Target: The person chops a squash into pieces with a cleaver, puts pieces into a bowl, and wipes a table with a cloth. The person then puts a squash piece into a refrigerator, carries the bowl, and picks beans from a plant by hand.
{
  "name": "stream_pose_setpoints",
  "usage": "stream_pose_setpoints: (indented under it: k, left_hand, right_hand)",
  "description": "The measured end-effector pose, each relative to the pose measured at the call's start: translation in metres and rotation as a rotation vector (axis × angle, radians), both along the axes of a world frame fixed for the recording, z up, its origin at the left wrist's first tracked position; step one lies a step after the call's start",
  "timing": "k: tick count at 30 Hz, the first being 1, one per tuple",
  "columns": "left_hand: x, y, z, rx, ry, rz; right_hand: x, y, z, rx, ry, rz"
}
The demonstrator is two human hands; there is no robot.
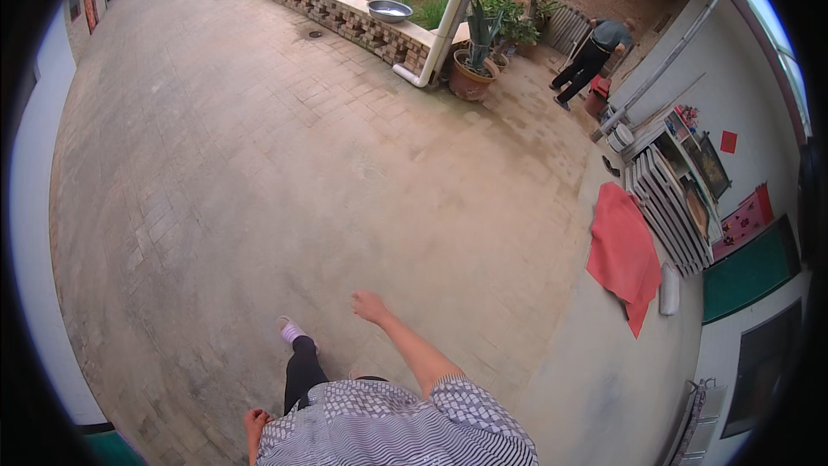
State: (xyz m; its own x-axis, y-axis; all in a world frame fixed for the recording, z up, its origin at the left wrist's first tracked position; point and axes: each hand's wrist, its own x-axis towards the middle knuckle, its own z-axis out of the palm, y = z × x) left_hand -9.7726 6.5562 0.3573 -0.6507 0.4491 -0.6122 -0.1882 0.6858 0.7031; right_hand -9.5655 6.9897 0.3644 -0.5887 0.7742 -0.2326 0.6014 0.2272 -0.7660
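My right hand point(367, 306) swings out ahead of my body above the paved courtyard point(336, 207). Its fingers are curled in, and no object shows in it. Low at my left side, by the hem of my patterned shirt point(388, 427), is my left hand point(257, 419). Its fingers look bent, but the palm is hidden, so I cannot tell whether they are closed. One foot in a striped slipper point(292, 330) is forward on the paving; the other foot is mostly covered by the shirt.
A metal basin point(389, 10) rests on the low brick wall point(310, 6). A potted plant point(473, 71) stands by a pole point(453, 13). Farther back, a person point(592, 55) bends near a red bin point(596, 96). Right: red cloth point(622, 249), stacked panels point(669, 210).
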Motion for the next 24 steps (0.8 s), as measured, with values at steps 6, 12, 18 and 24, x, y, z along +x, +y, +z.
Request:
stream_pose_setpoints:
  k: [6,12,18,24]
  left_hand:
    - [-0.166,0.063,-0.085,-0.047,0.027,-0.317]
    - [-0.329,0.228,-0.027,-0.048,-0.233,-0.051]
    - [-0.461,0.397,-0.006,0.105,-0.163,-0.044]
    - [-0.554,0.494,0.007,0.026,-0.163,-0.069]
  right_hand:
    - [-0.096,0.086,-0.035,0.081,-0.101,-0.016]
    - [-0.094,0.115,-0.033,-0.434,-0.534,-0.179]
    - [-0.164,0.186,-0.041,-0.673,-0.544,-0.559]
    - [-0.354,0.343,-0.088,-0.455,-0.633,-0.397]
